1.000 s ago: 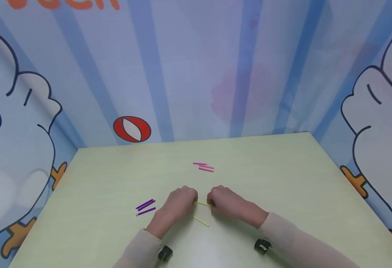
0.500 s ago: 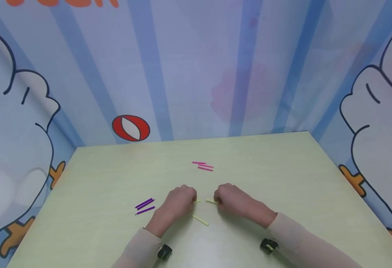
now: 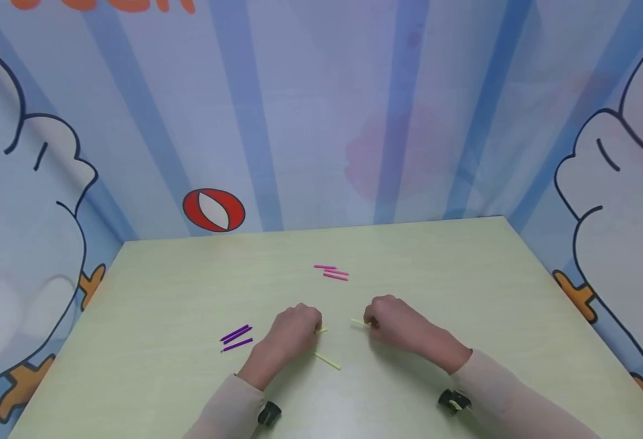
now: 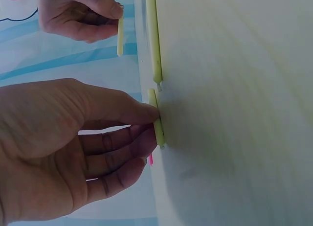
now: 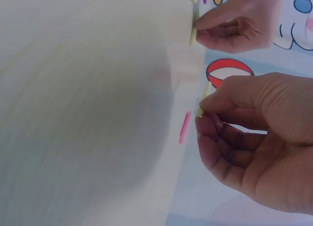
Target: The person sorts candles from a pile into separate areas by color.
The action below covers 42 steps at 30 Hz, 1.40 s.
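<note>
My left hand (image 3: 294, 329) pinches a thin yellow candle (image 4: 159, 132) between thumb and fingers, low at the tabletop. To the right, my right hand (image 3: 406, 326) holds another yellow candle (image 5: 206, 90) near one end, its free end pointing left toward the other hand. In the left wrist view this candle shows raised off the table. A third yellow candle (image 3: 328, 361) lies slantwise on the table just in front of the left hand, with a short wick at one end.
Several purple candles (image 3: 237, 345) lie left of the left hand. A small group of pink candles (image 3: 335, 277) lies farther back, beyond both hands. The pale table (image 3: 190, 274) ends at a printed cartoon backdrop (image 3: 321, 122) with side panels.
My right hand has drawn away to the right and slightly farther back, carrying its yellow candle off from the left hand's one. The left hand stays in place.
</note>
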Each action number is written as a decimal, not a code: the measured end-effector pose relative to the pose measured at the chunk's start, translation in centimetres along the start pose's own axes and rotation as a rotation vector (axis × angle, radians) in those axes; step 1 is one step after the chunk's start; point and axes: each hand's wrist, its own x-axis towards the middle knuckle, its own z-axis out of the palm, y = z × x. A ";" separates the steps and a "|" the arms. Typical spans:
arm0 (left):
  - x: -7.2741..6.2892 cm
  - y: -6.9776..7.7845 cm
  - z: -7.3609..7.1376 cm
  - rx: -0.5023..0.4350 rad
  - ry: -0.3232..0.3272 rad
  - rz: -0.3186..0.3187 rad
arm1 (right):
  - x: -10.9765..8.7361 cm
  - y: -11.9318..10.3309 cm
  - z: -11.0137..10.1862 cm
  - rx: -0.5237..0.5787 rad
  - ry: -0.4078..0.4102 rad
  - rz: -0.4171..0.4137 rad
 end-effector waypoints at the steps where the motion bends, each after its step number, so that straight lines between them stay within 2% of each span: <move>1: 0.0 0.0 0.0 -0.001 -0.002 0.001 | -0.1 0.1 -0.2 0.003 0.008 -0.003; 13: -0.2 -0.4 -0.3 -0.014 0.001 -0.007 | -1.5 1.8 -0.9 0.006 0.041 0.060; 26: 0.0 0.0 0.0 -0.003 -0.012 -0.008 | -3.4 3.5 -1.7 0.044 0.054 0.136; 35: 0.1 0.2 -0.1 0.036 -0.013 0.002 | -4.4 5.4 -1.3 0.048 0.058 0.229; 42: 0.2 0.2 0.1 0.032 -0.020 0.004 | -5.1 6.2 -1.1 0.045 0.045 0.283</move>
